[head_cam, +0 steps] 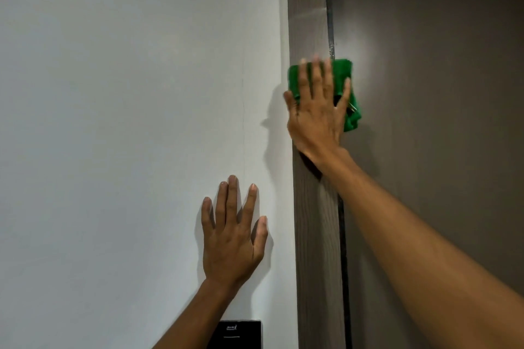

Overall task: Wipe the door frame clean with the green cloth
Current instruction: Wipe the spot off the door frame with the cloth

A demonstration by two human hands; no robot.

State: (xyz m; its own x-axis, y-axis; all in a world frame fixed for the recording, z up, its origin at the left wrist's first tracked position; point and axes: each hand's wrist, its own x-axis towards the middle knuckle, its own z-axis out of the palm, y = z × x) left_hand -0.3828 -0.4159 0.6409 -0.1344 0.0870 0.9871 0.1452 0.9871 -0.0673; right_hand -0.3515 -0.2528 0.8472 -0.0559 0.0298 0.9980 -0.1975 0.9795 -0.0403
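A vertical grey-brown wood-grain door frame [309, 8] runs from top to bottom, right of centre. My right hand [317, 110] lies flat against it with fingers spread, pressing the green cloth [353, 110] onto the frame. The cloth sticks out above and to the right of the fingers and overlaps the dark gap beside the door. My left hand [234, 238] rests flat on the white wall, fingers apart, holding nothing, lower and to the left of the frame.
The white wall [127, 93] fills the left half. A brown door [439, 93] stands right of the frame, past a dark seam [330, 22]. A black wall panel [238, 334] sits at the bottom edge under my left forearm.
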